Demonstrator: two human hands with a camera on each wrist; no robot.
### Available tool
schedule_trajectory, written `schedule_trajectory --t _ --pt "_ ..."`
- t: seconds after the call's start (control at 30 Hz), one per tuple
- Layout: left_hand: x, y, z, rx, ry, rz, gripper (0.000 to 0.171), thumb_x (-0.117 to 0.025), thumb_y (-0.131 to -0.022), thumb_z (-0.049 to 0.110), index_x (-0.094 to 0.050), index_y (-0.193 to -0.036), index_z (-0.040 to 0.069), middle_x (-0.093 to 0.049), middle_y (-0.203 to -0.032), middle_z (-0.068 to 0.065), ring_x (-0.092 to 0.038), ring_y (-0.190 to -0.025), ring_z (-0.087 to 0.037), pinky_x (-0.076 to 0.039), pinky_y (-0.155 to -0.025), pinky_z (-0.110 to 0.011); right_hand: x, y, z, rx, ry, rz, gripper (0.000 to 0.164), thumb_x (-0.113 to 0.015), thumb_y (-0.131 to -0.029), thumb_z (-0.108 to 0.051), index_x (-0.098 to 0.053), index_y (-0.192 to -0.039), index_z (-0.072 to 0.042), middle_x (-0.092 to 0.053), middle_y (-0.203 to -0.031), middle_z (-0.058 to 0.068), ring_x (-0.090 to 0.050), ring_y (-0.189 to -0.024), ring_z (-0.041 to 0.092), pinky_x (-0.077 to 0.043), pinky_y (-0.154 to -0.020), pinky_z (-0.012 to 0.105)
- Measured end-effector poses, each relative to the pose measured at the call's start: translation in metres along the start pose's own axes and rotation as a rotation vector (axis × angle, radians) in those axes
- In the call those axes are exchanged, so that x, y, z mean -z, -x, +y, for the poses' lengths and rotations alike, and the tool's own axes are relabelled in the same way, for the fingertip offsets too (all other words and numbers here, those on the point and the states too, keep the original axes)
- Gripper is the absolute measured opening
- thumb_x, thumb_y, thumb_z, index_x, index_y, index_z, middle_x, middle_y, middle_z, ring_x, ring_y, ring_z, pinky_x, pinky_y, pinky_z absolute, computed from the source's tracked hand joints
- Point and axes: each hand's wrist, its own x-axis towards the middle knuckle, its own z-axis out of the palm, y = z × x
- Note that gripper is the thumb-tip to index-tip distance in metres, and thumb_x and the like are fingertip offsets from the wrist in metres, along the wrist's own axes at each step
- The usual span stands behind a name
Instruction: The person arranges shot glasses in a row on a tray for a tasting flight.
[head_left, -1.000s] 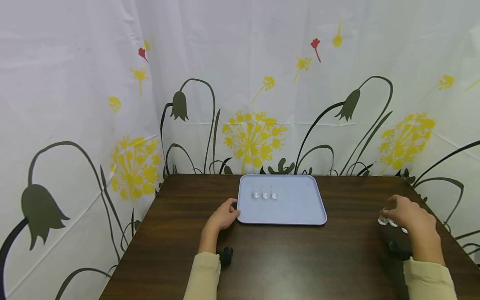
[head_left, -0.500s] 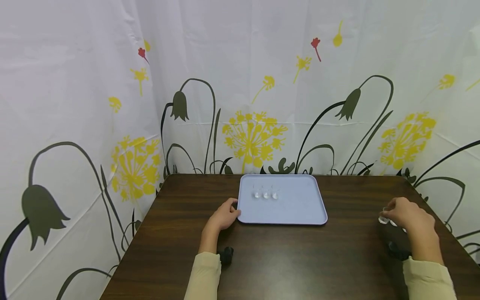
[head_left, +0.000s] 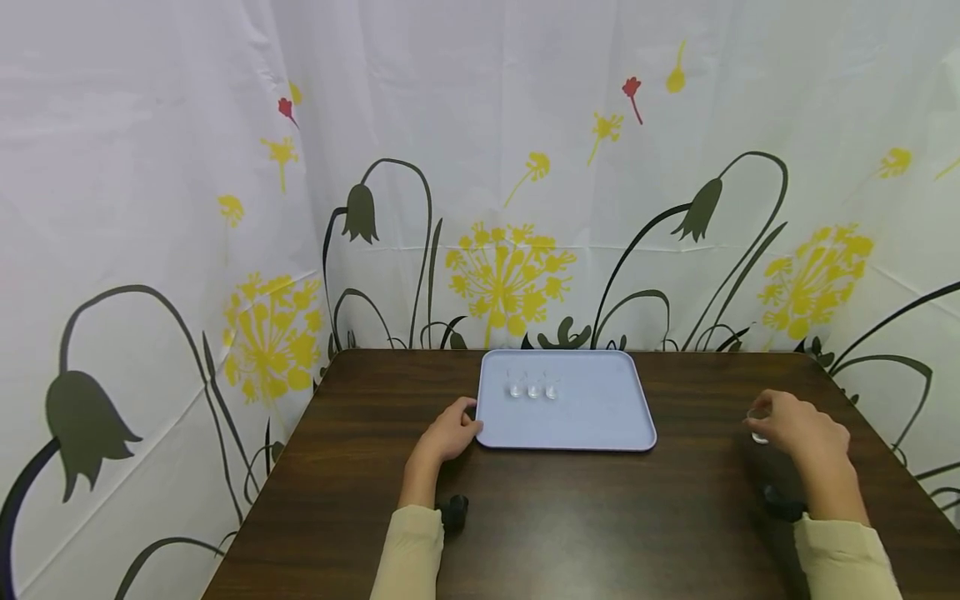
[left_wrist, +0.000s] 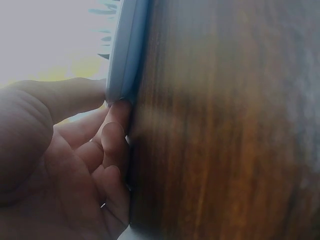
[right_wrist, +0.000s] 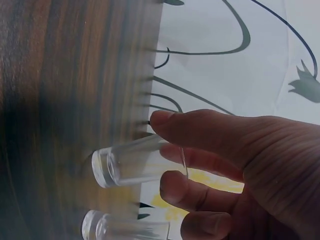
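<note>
At a dark wood counter, the right hand pinches a clear, near-upright glass by its open end — well right of the pale blue tray, whose left edge the left hand grips.

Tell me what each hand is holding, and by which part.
The right hand holds a glass near its rim. The left hand pinches the tray by its left edge, near the front corner.

Open table stretches between my right hand and the tray, where three glasses obstruct the left half.
</note>
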Motion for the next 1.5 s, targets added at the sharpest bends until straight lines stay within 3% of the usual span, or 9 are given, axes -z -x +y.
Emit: schedule_trajectory --t 0.23,0.47,0.77,1.0,1.2,1.5 --pt "0.0 -0.002 0.0 -0.014 0.006 -0.003 0.05 -0.065 -0.106 0.02 -0.053 -0.152 0.002 -0.069 -0.101 -0.009 -0.059 -0.083 -0.019 -0.046 -0.077 -0.035 -0.005 0.001 -0.004 -0.005 0.006 0.0 0.055 -0.071 -0.1 -0.04 -0.06 -0.135 0.001 -0.064 -0.132 0.038 -0.059 -0.11 0.067 -0.042 -0.08 0.088" --pt "0.0 -0.004 -0.001 -0.007 0.0 -0.004 0.051 -0.064 -0.107 0.021 -0.053 -0.153 0.003 -0.069 -0.103 -0.009 -0.059 -0.085 -0.02 -0.047 -0.079 -0.037 -0.009 -0.001 -0.009 -0.006 0.009 0.052 0.051 -0.069 -0.101 -0.033 -0.06 -0.134 0.004 -0.067 -0.127 0.036 -0.063 -0.105 0.061 -0.044 -0.081 0.078" --pt "0.0 -0.002 -0.003 -0.007 0.001 -0.002 0.051 -0.064 -0.107 0.02 -0.053 -0.153 0.002 -0.068 -0.102 -0.009 -0.058 -0.084 -0.02 -0.046 -0.077 -0.036 -0.011 -0.004 -0.026 0.017 0.025 0.097 0.06 -0.066 -0.102 -0.038 -0.056 -0.139 0.008 -0.067 -0.126 0.038 -0.064 -0.099 0.057 -0.046 -0.078 0.07" --pt "-0.001 0.0 -0.005 -0.006 0.007 0.001 0.051 -0.064 -0.106 0.02 -0.053 -0.152 0.001 -0.067 -0.1 -0.008 -0.058 -0.082 -0.019 -0.045 -0.075 -0.034 -0.01 -0.004 -0.048 0.044 0.028 0.208 0.056 -0.062 -0.101 -0.039 -0.06 -0.138 0.003 -0.071 -0.12 0.034 -0.067 -0.087 0.049 -0.049 -0.069 0.062" --pt "0.0 0.002 -0.004 -0.01 0.014 0.009 0.05 -0.064 -0.106 0.019 -0.054 -0.151 0.0 -0.067 -0.098 -0.008 -0.056 -0.08 -0.019 -0.043 -0.073 -0.033 -0.015 -0.009 -0.071 0.043 0.001 0.308 0.054 -0.058 -0.101 -0.042 -0.062 -0.14 -0.003 -0.073 -0.119 0.031 -0.069 -0.088 0.048 -0.049 -0.064 0.059" --pt "-0.001 0.0 -0.005 -0.007 0.006 0.011 0.05 -0.064 -0.106 0.02 -0.054 -0.152 0.002 -0.069 -0.102 -0.009 -0.059 -0.085 -0.02 -0.047 -0.079 -0.036 -0.013 -0.013 -0.103 0.067 -0.052 0.326 0.051 -0.059 -0.1 -0.042 -0.066 -0.138 -0.009 -0.074 -0.123 0.027 -0.07 -0.095 0.049 -0.05 -0.066 0.058"
